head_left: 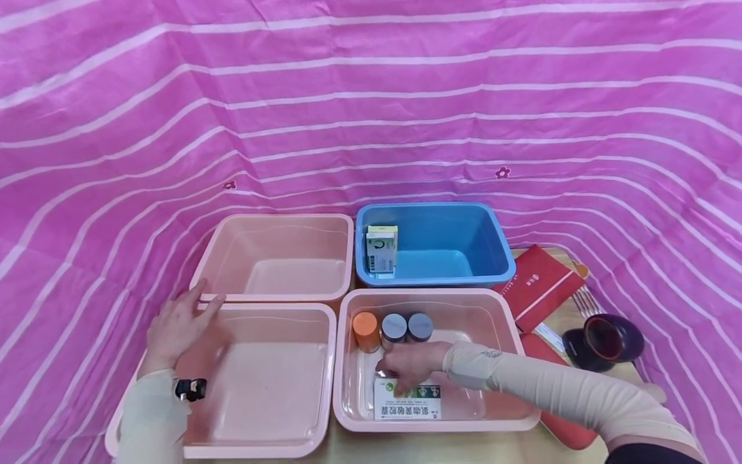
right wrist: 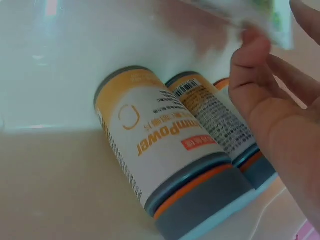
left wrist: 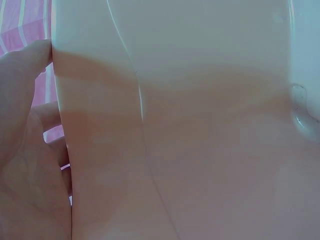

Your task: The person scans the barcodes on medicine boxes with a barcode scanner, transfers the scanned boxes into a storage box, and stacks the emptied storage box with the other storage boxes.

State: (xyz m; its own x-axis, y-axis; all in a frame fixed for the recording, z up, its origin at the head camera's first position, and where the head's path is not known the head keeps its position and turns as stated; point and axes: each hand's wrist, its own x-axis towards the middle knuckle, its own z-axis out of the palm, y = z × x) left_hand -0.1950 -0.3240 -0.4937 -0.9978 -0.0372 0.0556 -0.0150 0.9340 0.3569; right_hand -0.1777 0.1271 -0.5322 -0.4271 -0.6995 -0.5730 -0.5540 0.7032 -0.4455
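Observation:
In the head view my right hand [head_left: 414,362] reaches into the front right pink bin [head_left: 510,412]. It pinches a white and green medicine box [head_left: 408,407], which shows at the top of the right wrist view beside the fingertips. Behind that hand stand an orange-capped bottle [head_left: 366,330] and two grey-capped bottles; the right wrist view shows one white and orange bottle [right wrist: 165,135] close by. My left hand [head_left: 176,327] rests on the rim of the front left pink bin [head_left: 269,380], fingers extended toward the bin behind.
A rear pink bin [head_left: 290,277] and a blue bin [head_left: 440,264] stand behind; the blue one holds small medicine boxes [head_left: 381,250]. Right of the bins lie a red envelope [head_left: 539,283], dark cups [head_left: 614,336], a fork [head_left: 585,301] and a red case [head_left: 570,430]. Striped pink cloth surrounds everything.

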